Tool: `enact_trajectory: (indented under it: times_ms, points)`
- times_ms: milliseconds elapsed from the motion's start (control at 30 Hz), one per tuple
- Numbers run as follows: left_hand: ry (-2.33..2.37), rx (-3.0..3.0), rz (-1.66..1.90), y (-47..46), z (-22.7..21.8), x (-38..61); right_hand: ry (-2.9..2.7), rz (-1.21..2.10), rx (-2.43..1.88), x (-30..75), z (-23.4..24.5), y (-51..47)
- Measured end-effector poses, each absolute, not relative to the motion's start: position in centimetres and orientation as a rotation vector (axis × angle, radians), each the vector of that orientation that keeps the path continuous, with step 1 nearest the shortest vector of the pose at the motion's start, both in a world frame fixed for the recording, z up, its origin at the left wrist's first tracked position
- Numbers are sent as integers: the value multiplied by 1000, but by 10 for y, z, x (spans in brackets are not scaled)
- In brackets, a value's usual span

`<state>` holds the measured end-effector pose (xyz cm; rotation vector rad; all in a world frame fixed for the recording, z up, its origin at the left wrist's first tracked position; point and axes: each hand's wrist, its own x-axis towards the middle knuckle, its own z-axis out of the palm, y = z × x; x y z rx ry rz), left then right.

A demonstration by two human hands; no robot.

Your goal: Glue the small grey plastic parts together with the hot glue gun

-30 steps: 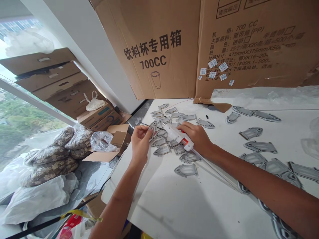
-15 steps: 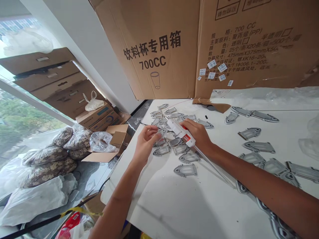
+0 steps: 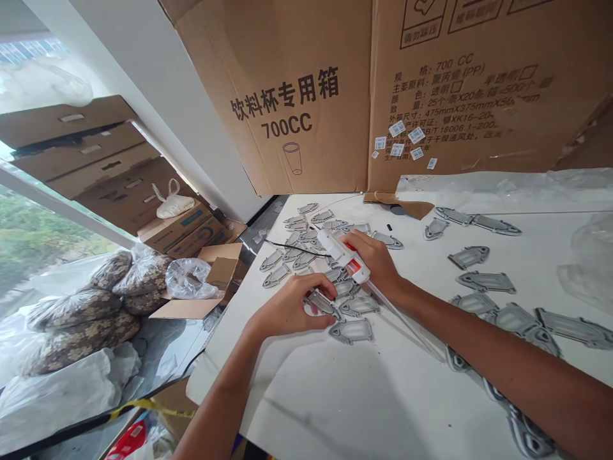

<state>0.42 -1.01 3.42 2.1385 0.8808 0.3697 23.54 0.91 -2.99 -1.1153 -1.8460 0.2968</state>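
Note:
My right hand (image 3: 378,260) grips a white glue gun (image 3: 341,253) with a red trigger, its nozzle pointing left over a cluster of grey fish-shaped pieces (image 3: 306,250). My left hand (image 3: 292,310) pinches one grey piece (image 3: 322,303) low over the white table (image 3: 364,390), beside two more grey pieces (image 3: 353,331). A thin black cord (image 3: 287,246) runs from the table's left edge towards the gun.
Large cardboard boxes (image 3: 306,96) stand along the table's far edge. More grey pieces (image 3: 488,281) lie scattered to the right, with clear plastic film (image 3: 589,255). Left of the table, below it, are patterned bags (image 3: 81,306), small boxes (image 3: 191,233) and white plastic bags.
My left hand has moved down and towards me with a grey piece, from beside the gun's nozzle to the front of the cluster. The right hand has hardly moved.

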Motion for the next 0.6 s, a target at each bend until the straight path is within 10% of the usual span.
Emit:
enact_trajectory:
  times_ms: [600]
  points:
    - [949,2404,517,-6,36,-2,-1826,275,-1064,234,-30,10]
